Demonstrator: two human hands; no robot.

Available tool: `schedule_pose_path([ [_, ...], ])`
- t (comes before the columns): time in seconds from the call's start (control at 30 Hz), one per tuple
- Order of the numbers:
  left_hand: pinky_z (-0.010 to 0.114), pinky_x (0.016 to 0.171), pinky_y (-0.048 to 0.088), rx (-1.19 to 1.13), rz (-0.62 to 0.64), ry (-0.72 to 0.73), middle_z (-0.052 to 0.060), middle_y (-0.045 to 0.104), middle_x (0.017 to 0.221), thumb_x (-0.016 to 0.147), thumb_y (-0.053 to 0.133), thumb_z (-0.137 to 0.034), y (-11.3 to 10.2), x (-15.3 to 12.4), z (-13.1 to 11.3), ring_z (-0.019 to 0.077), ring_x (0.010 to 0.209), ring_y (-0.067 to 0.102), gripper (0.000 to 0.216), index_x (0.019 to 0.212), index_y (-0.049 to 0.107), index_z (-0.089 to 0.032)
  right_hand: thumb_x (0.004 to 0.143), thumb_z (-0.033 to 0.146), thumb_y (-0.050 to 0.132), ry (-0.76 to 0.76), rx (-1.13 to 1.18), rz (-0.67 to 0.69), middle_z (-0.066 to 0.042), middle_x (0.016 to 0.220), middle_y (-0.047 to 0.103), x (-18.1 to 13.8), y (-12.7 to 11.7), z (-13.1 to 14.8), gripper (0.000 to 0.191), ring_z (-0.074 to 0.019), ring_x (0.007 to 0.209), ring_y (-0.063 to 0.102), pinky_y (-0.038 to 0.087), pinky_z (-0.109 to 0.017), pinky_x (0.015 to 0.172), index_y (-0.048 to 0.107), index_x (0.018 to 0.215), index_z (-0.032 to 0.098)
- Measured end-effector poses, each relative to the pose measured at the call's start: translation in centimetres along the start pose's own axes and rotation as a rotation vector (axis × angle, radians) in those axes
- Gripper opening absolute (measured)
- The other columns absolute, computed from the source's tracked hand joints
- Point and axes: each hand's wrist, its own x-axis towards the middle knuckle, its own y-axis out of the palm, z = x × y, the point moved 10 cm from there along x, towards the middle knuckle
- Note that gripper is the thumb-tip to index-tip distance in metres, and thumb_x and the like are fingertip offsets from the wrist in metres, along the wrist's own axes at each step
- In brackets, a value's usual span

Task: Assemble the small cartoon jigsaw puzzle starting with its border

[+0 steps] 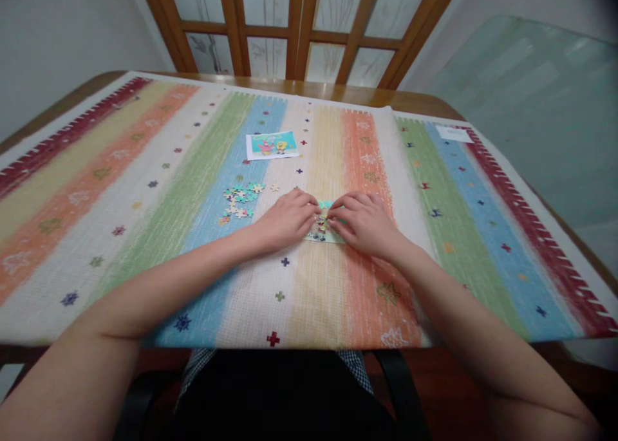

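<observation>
A small, partly assembled jigsaw puzzle (317, 230) lies on the striped tablecloth, half covered by my fingers. My left hand (292, 219) rests at its left side, with curled fingertips gripping its edge. From the right, my right hand (362, 221) reaches over the puzzle, thumb and fingers closed on its surface. Any single piece between those fingertips is too small and hidden to make out. Loose jigsaw pieces (241, 199), teal and pale, form a pile left of my left hand. One pale piece (275, 187) sits apart, between the pile and that hand.
Beyond the pile lies a reference picture card (273, 146) with pink and yellow cartoon figures. A white paper slip (454, 134) is at the far right of the striped tablecloth (309, 286). Wood-framed glass doors (299, 29) stand behind the table, and a pale translucent panel (541, 106) at right.
</observation>
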Motion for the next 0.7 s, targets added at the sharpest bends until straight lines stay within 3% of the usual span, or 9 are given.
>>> schedule_pose_path([
  [0.13,0.042,0.105,0.045,-0.056,-0.246,-0.161,0.009,0.066,0.115,0.104,0.044,-0.024,-7.0,-3.6,5.0,0.0230,0.114,0.058,0.025,0.115,0.066,-0.020,0.099,0.034,0.052,0.061,0.109,-0.076,-0.010,0.114,0.072,0.3,-1.0,-2.0,0.024,-0.0313,0.112,0.057,0.037,-0.048,0.094,0.074,0.103,0.024],
  [0.2,0.042,0.101,0.047,-0.033,-0.253,-0.248,0.007,0.067,0.107,0.103,0.050,-0.031,-8.6,-6.5,7.6,0.0235,0.108,0.060,0.021,0.108,0.067,-0.021,0.098,0.034,0.052,0.107,0.165,-0.141,-0.011,0.112,0.072,0.1,-2.0,-3.1,0.023,-0.0310,0.110,0.059,0.038,-0.048,0.095,0.072,0.103,0.024],
  [0.27,0.043,0.098,0.047,-0.004,-0.198,-0.285,0.006,0.067,0.099,0.102,0.053,-0.038,-8.6,-9.0,9.4,0.0233,0.099,0.061,0.022,0.103,0.068,-0.021,0.098,0.034,0.052,0.147,0.211,-0.183,-0.010,0.110,0.073,-0.3,-3.0,-3.8,0.023,-0.0312,0.108,0.060,0.039,-0.049,0.095,0.072,0.102,0.026],
  [0.37,0.044,0.098,0.046,0.047,-0.128,-0.292,0.008,0.064,0.103,0.101,0.056,-0.046,-6.8,-11.2,10.7,0.0257,0.103,0.059,0.030,0.112,0.070,-0.021,0.099,0.037,0.051,0.185,0.263,-0.224,-0.010,0.109,0.074,-0.7,-3.9,-4.3,0.025,-0.0313,0.108,0.061,0.040,-0.049,0.095,0.073,0.102,0.027],
  [0.53,0.045,0.100,0.044,0.110,-0.076,-0.297,0.007,0.061,0.105,0.101,0.055,-0.049,-4.2,-11.3,11.5,0.0262,0.105,0.056,0.032,0.110,0.070,-0.023,0.099,0.037,0.052,0.175,0.295,-0.242,-0.010,0.108,0.074,-1.2,-3.9,-3.7,0.024,-0.0300,0.108,0.063,0.041,-0.049,0.097,0.073,0.103,0.026],
  [0.7,0.043,0.097,0.044,0.065,-0.093,-0.291,0.008,0.062,0.103,0.101,0.053,-0.048,-3.9,-11.1,11.7,0.0262,0.103,0.056,0.031,0.105,0.070,-0.021,0.098,0.034,0.054,0.135,0.292,-0.221,-0.010,0.105,0.075,-0.9,-2.9,-3.4,0.021,-0.0287,0.104,0.064,0.043,-0.048,0.095,0.074,0.100,0.025],
])
